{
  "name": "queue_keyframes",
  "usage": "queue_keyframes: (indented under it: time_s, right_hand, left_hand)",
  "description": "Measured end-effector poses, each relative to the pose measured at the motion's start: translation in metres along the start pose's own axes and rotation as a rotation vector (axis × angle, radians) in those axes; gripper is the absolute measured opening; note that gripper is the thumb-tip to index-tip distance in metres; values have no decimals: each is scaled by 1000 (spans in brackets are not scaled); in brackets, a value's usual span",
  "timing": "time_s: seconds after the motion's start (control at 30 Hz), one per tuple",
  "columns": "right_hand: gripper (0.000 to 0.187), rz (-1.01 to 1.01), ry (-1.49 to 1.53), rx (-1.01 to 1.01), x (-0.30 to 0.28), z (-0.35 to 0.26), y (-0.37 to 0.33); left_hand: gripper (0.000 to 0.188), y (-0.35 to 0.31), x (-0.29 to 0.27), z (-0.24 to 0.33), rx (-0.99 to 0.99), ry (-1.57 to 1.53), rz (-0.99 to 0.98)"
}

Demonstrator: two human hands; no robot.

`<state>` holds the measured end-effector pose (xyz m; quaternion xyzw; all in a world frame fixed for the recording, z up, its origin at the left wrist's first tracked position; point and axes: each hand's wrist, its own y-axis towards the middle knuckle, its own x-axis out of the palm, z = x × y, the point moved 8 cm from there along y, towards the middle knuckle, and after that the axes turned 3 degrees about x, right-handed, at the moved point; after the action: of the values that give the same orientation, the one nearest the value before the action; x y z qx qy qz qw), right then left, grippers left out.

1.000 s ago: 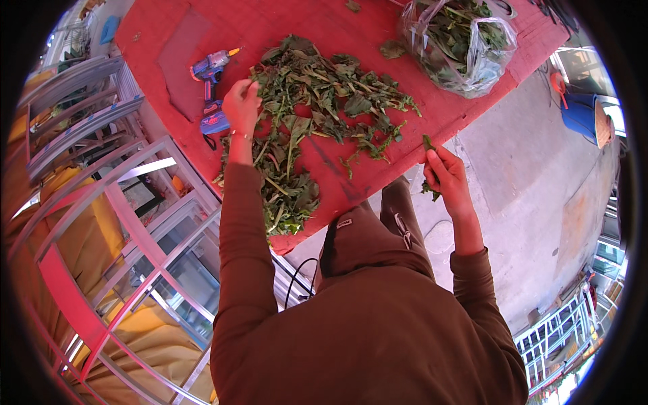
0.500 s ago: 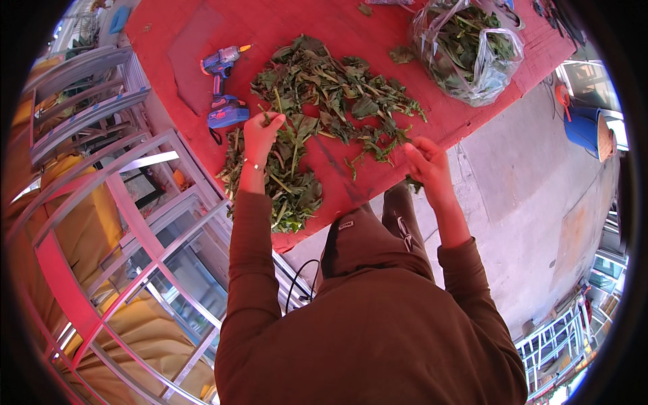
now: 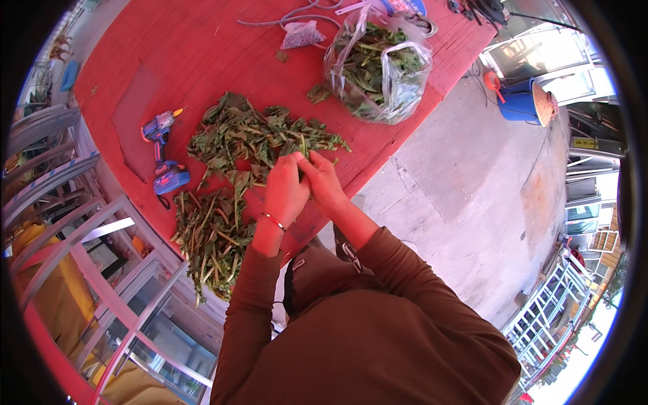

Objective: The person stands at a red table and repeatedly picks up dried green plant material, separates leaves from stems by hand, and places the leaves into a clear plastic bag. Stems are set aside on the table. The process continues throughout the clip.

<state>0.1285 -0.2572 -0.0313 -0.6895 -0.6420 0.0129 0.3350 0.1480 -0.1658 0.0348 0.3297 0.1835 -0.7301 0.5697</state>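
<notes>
Close together above the table's near edge, my left hand [image 3: 285, 192] and my right hand [image 3: 324, 183] are both closed with their fingertips touching. They pinch a leafy green stem [image 3: 303, 145], whose pale tip pokes up above the fingers; the rest of it is mostly hidden. Just beyond my hands lies a loose heap of dark leafy greens [image 3: 233, 135]. A second pile of leafy greens [image 3: 214, 236], its stalks showing, sits at the table's left corner, beside my left forearm.
The red table [image 3: 169, 64] also bears a cordless drill [image 3: 162, 152] at left. A clear plastic bag [image 3: 385, 101] full of greens stands at right, near a small bag [image 3: 302, 34] and a grey cord [image 3: 270, 22]. Metal frames [image 3: 115, 280] stand left; a blue bucket [image 3: 520, 102] is right.
My hands, apart before, have come together on the stem. My right hand moved left to meet my left hand. The whole view has shifted, with the table now further left.
</notes>
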Motion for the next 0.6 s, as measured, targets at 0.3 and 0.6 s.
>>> queue_keyframes:
  time_s: [0.3,0.6]
  right_hand:
    - [36,68,-240,-830,-53,-322,23]
    - [26,-80,-791,-50,-139,-325,208]
  left_hand:
    - [31,6,-34,40,-68,-592,112]
    - [25,-45,10,-13,-223,-539,-79]
